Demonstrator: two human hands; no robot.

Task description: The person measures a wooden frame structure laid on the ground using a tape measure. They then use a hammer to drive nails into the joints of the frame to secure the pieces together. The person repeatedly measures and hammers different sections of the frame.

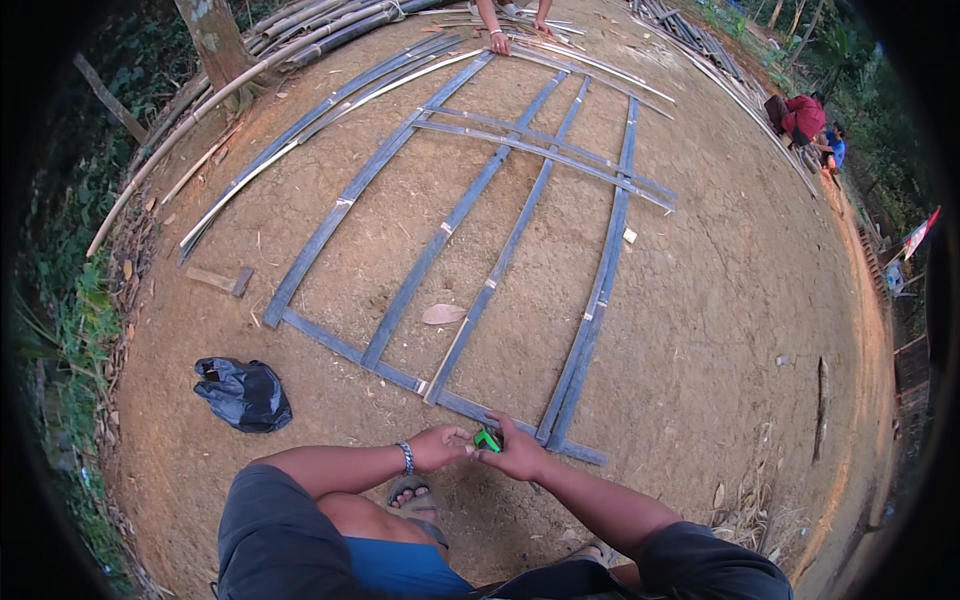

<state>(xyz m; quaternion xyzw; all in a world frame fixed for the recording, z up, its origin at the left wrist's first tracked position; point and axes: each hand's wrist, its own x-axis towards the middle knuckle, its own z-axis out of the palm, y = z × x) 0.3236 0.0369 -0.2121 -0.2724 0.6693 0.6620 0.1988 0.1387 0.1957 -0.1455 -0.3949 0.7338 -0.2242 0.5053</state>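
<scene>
- At six o'clock, my right hand is gripping a green tape measure between thumb and fingers.
- Just left of it, my left hand is bunching its fingertips close together; whether they are pinching anything, I cannot tell.
- Beyond my hands, a near crosspiece is running from nine to five o'clock, linking the ends of four dark long strips.
- Towards eight, a black plastic bag is lying on the dirt; towards nine, a hammer-like tool.
- Across the middle, the long strips are showing pale marks but carrying no crosspiece, so I am judging the outline laid and that span left.
- Towards one, two cross strips are spanning all four; their fixings are too small to tell.
- Towards eleven, loose strips are lying apart, seemingly unused.
- At twelve, a co-worker's hand is resting by the far end.
</scene>
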